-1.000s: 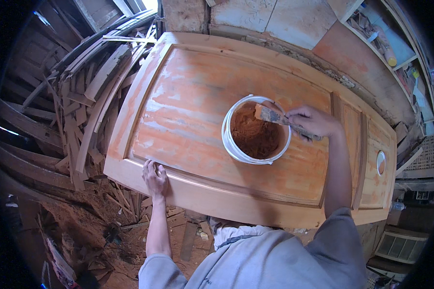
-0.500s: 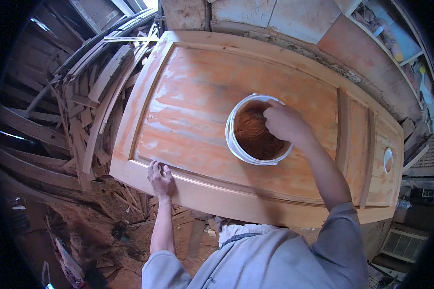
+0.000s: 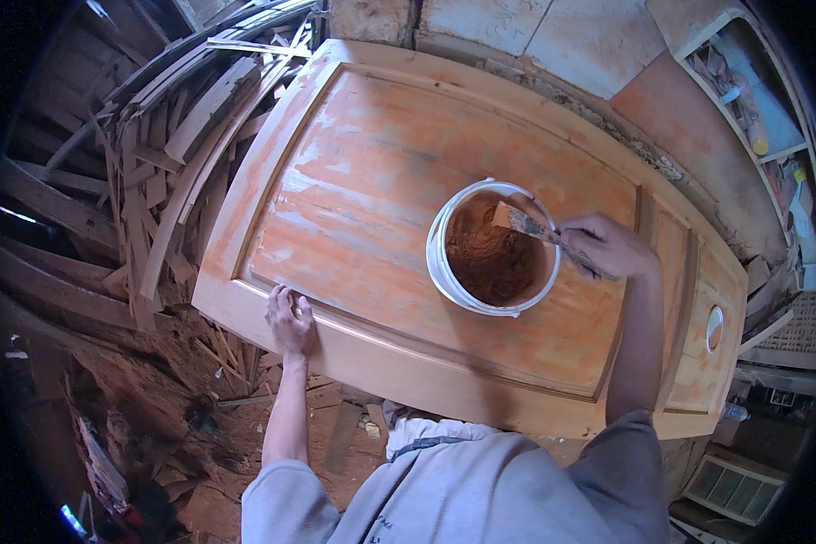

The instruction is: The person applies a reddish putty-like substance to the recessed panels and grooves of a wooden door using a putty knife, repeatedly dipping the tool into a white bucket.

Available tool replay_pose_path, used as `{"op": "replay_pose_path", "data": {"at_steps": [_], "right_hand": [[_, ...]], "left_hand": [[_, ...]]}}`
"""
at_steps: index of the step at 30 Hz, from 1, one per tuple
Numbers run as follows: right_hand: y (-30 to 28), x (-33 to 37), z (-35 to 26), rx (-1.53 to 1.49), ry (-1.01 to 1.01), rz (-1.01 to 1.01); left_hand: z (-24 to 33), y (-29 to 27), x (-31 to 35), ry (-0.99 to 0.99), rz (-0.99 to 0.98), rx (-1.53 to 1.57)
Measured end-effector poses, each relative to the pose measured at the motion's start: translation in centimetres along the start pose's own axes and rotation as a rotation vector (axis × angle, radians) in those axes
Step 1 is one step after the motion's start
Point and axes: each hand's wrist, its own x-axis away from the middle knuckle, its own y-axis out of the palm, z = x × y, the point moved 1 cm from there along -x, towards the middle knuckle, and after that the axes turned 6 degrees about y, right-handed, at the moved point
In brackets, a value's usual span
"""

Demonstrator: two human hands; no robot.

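Note:
A wooden panel door [image 3: 408, 379] lies flat in front of me, its panels smeared with orange-brown and whitish filler. On its large panel stands a white bucket [image 3: 442, 277] holding reddish-brown paste [image 3: 490, 254]. My right hand [image 3: 598, 247], at the bucket's right rim, is closed round the handle of a putty knife [image 3: 533, 225]. The knife's coated blade tilts over the paste, with an orange lump at its tip. Bent fingers of my left hand [image 3: 290, 322] rest on the door's near frame, left of the bucket, with nothing held.
Stacked wood offcuts [image 3: 186, 154] crowd the left side beside the door. Sawdust and scraps cover the floor [image 3: 308, 435]. A wall [image 3: 480, 23] runs along the far edge, with a cluttered shelf [image 3: 784, 154] at the right. A white oval piece [image 3: 714, 328] lies at the door's right end.
My right hand has drawn back from inside the bucket toward the right, bringing the putty knife into sight. My left hand stays on the door frame. The whole view has shifted slightly.

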Motion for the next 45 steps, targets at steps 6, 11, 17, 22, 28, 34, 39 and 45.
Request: {"op": "replay_pose_path", "data": {"at_steps": [6, 11, 17, 22, 28, 34, 39, 45], "right_hand": [[1.5, 1.3, 2.7, -0.19, -0.131, 0.1], [3.8, 2.7, 2.7, -0.069, -0.293, 0.269], [7.1, 2.0, 2.4, 0.056, -0.385, 0.61], [8.0, 2.3, 2.7, 0.101, -0.4, 0.725], [9.7, 2.4, 3.1, -0.694, -0.406, 0.423], [12.4, 2.5, 4.2, -1.274, -0.208, 0.006], [13.7, 2.1, 6.0, -1.33, -0.373, -0.054], [10.4, 2.5, 10.2, -1.454, -0.645, 0.269]], "left_hand": [[0.3, -0.3, -0.1, -0.007, -0.007, 0.002], [0.2, -0.2, -0.1, -0.013, -0.023, -0.002], [0.1, -0.2, -0.1, -0.018, -0.025, -0.001], [0.5, -0.3, -0.2, -0.017, -0.014, 0.009], [0.5, -0.6, -0.1, -0.037, -0.025, 0.005], [0.2, -0.5, 0.0, -0.029, -0.038, 0.008], [0.5, -0.3, -0.1, -0.016, -0.055, 0.029], [0.0, -0.2, -0.1, -0.033, -0.048, 0.046]]}}
